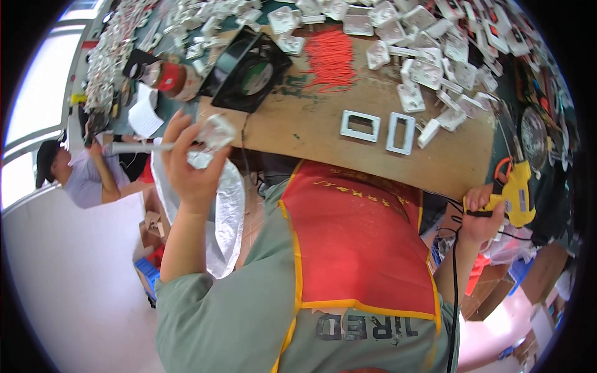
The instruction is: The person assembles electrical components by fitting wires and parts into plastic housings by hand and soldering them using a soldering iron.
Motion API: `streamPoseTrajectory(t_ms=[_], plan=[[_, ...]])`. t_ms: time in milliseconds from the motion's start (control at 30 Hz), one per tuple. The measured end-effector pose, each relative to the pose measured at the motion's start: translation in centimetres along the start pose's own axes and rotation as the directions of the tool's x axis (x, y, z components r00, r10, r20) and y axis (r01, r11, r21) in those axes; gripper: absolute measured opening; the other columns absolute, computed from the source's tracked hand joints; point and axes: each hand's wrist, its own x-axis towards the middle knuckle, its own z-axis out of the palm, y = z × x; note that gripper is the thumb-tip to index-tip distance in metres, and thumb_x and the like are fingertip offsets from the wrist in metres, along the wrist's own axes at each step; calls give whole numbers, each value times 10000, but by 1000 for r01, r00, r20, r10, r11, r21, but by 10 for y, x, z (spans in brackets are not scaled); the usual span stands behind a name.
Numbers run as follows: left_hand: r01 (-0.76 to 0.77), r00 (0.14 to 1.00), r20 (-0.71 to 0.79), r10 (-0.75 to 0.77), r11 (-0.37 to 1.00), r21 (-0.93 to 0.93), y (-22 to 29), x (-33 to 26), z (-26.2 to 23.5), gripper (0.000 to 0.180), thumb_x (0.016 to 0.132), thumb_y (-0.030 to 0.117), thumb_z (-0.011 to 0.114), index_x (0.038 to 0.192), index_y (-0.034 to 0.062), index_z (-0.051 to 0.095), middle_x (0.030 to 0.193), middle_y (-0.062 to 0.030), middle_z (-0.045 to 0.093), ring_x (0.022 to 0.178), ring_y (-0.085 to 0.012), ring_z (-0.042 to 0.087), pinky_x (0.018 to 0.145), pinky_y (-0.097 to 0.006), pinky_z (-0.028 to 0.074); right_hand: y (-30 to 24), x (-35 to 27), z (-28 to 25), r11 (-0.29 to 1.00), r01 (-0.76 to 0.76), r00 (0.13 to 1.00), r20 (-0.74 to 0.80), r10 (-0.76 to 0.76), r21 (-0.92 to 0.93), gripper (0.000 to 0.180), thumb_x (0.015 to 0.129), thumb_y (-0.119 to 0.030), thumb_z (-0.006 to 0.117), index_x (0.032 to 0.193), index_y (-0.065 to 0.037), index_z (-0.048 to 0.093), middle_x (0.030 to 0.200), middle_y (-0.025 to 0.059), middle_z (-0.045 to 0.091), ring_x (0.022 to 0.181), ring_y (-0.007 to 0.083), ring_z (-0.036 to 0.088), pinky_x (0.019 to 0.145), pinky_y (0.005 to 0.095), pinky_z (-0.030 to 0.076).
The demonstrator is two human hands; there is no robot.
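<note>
My left hand (189,168) is raised at the left edge of the brown board (311,124) and grips a small clear-and-white plastic part (214,133). My right hand (482,214) sits at the board's lower right corner, closed around the handle of a yellow power screwdriver (517,193) with a black cord hanging down. Two white rectangular frames (360,126) lie side by side on the board between my hands. A red and yellow apron (354,242) covers my front.
A black square fan (249,68) stands at the board's upper left. Red wire pieces (329,59) lie above the frames. Several white plastic parts (435,56) are heaped along the top and right. A clear plastic bag (227,217) hangs below my left hand. Another person (81,177) sits far left.
</note>
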Motion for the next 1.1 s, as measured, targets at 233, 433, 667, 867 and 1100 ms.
streamPoseTrajectory(t_ms=[233, 433, 667, 867, 1100], plan=[[383, 916, -77, -395, 797, 467, -43, -121, -83, 565, 755, 119, 820, 1259, 48, 575, 1427, -203, 448, 1337, -370, 426, 1091, -430, 377, 1, 0, -2, 1000, 20, 998, -67, -20, -9, 668, 921, -425, 606, 1380, 11, 393, 702, 16, 449, 536, 121, 420, 526, 284, 373], [294, 944, -27, -328, 805, 516, -45, -133, -61, 603, 780, 183, 809, 1296, 56, 524, 1505, -250, 326, 1405, -437, 321, 1132, -499, 309, 0, 1, 5, 1000, 24, 999, -48, -24, -7, 660, 912, -417, 633, 1357, 15, 409, 683, 19, 446, 519, 125, 423, 521, 288, 385], [-284, 941, 149, 306, 947, -152, 47, -17, 40, 417, 780, 57, 757, 1165, 3, 605, 1210, -218, 624, 1097, -390, 615, 953, -461, 485, -3, -2, 9, 1000, 19, 999, -50, -20, -9, 655, 927, -435, 620, 1361, 9, 412, 693, 18, 458, 529, 129, 433, 529, 292, 376], [-317, 844, 294, 448, 860, -400, 114, 62, 148, 301, 801, 46, 717, 1097, 67, 668, 1121, -101, 661, 945, -302, 638, 803, -392, 522, -6, -3, 12, 999, -33, 996, -85, 36, 35, 650, 908, -408, 643, 1364, -1, 422, 665, 16, 444, 536, 140, 431, 538, 293, 364], [-437, 639, 542, 546, 838, -328, 132, 104, 202, 302, 813, 38, 597, 1108, 82, 646, 1128, -70, 653, 938, -298, 621, 839, -417, 524, -9, -2, 19, 998, -63, 989, -130, 65, 22, 619, 905, -371, 646, 1355, 0, 438, 660, 14, 453, 535, 138, 448, 544, 305, 381]])
